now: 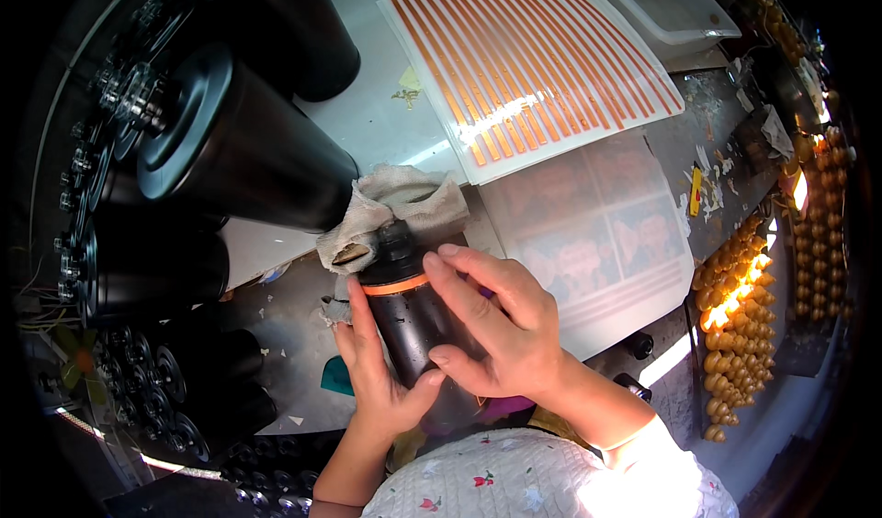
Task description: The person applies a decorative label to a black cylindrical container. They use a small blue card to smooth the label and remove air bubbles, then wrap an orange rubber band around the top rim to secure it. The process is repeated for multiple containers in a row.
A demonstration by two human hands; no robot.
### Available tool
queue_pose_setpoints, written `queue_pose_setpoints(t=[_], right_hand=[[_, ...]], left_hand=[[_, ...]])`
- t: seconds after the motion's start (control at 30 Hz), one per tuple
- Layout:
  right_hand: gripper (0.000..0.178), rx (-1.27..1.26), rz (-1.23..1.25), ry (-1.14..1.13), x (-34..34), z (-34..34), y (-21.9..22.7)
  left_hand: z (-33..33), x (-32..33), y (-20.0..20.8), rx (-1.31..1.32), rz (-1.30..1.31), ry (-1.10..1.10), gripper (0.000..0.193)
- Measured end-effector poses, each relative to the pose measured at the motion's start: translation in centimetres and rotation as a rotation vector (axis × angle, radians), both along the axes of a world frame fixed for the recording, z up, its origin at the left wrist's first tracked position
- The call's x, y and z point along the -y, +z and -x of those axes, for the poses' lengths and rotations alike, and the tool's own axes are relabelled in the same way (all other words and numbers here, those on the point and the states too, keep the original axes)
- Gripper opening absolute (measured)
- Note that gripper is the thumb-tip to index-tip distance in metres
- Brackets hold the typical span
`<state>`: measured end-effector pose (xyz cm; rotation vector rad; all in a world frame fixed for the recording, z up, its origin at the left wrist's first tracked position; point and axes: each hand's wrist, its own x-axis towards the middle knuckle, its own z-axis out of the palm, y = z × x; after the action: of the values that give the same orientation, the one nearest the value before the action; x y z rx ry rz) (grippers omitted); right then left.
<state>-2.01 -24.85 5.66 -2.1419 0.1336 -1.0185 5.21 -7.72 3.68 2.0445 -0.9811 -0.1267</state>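
A dark, bottle-like cylinder [404, 320] lies tilted in front of me, its narrower black neck pointing away. An orange band [397, 286] runs around its shoulder. My left hand [381, 371] cups the cylinder's left side, the fingers straight along it and a fingertip by the band. From the right, my right hand [505, 325] grips it, with fingertips at the band's right end and the thumb on the body. A crumpled grey-white cloth [409, 196] lies just beyond the neck. The cylinder's underside is hidden.
Large glossy black cylinders [248, 141] lie on the left. A sheet of orange strips [542, 68] lies at the back, over a stack of pale printed sheets [597, 233]. A yellow cutter-like piece [695, 192] and scraps sit to the right, near golden beaded shapes [735, 334].
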Motion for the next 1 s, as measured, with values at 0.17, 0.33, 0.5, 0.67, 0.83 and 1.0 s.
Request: queue_pose_setpoints(t=[0.17, 0.33, 0.5, 0.67, 0.83, 1.0], right_hand=[[0.051, -0.053, 0.054, 0.063, 0.4, 0.5, 0.4], [0.065, -0.024, -0.134, 0.01, -0.4, 0.9, -0.6], [0.066, -0.057, -0.227, 0.005, -0.7, 1.0, -0.6], [0.067, 0.006, -0.781, -0.043, -1.7, 1.1, -1.4], [0.032, 0.298, -1.822, -0.318, 2.4, 3.9, -2.3], [0.023, -0.061, -1.086, -0.141, 1.3, 2.1, 1.8]], left_hand=[[0.1, -0.2, 0.1, -0.009, -0.023, 0.017, 0.118], [0.5, -0.8, 0.3, 0.141, -0.047, 0.008, 0.104], [1.5, 1.2, 3.8, 0.504, -0.314, -0.094, 0.07], [3.1, 5.5, 7.5, 0.655, -0.423, -0.043, 0.06], [4.6, 4.0, 7.0, 0.614, -0.41, -0.223, 0.056], [5.6, 0.3, 3.5, 0.924, -0.509, -0.275, 0.054]])
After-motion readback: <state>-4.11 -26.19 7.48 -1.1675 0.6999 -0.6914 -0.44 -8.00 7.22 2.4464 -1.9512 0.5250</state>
